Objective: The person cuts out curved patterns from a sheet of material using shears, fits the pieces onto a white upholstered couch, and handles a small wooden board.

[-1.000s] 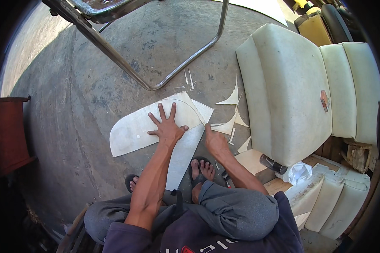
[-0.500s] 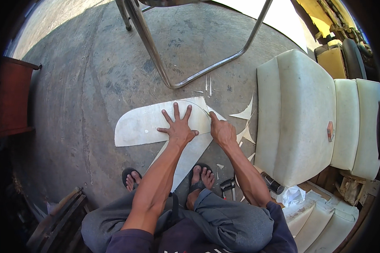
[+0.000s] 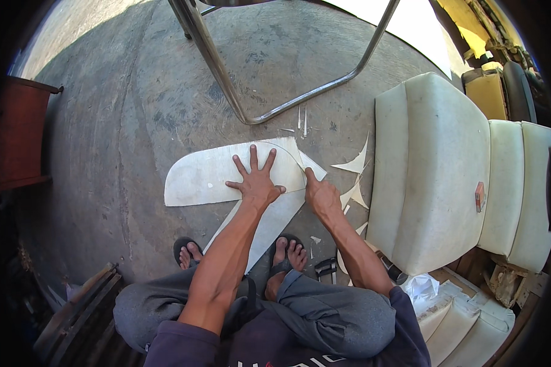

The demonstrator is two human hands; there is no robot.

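In the head view, your left hand [image 3: 258,185] lies flat, fingers spread wide apart, on the sheet [image 3: 193,180]. That white sheet is on the floor [image 3: 147,134] ahead of your feet [image 3: 295,255], its left end rounded, a curved line running across its right part. It overlaps a second sheet [image 3: 274,223], which slants back between your feet. Your right hand [image 3: 323,194] is at the sheet's right end, fingers curled, index finger pointing to the line; you cannot tell from here what, if anything, it grips. To your right, pale scraps [image 3: 352,164] lie near the cream seat [image 3: 444,177], which has a small red box [image 3: 480,197] on it. Beyond the sheet stands a metal frame [image 3: 306,99].
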